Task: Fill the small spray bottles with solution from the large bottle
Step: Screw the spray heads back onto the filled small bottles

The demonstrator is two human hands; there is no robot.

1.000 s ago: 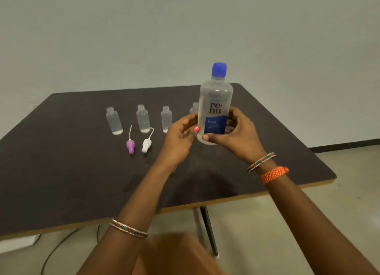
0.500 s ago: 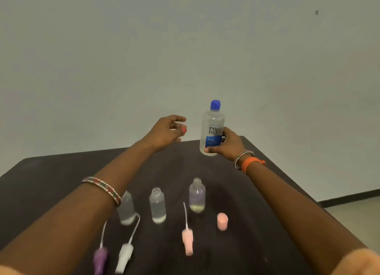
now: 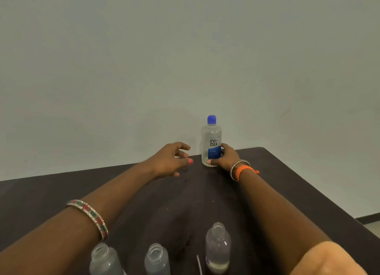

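Note:
The large clear bottle (image 3: 211,143), with a blue cap and a blue "renu" label, stands upright near the far edge of the dark table (image 3: 287,184). My right hand (image 3: 225,157) grips its lower part, thumb in front and fingers behind. My left hand (image 3: 170,160) hovers a little to the bottle's left with loosely spread fingers, holding nothing. Three small clear spray bottles (image 3: 217,248) (image 3: 156,259) (image 3: 104,259) stand uncapped in a row at the bottom of the view, between my forearms.
A thin white dip tube (image 3: 199,263) shows at the bottom edge between two small bottles. A plain wall stands right behind the table's far edge. The table's right edge runs diagonally, with floor (image 3: 372,225) beyond it.
My right hand has carried the large bottle forward and set it down near the table's far edge. My left hand let go of it and hovers beside. The view has tilted up and forward.

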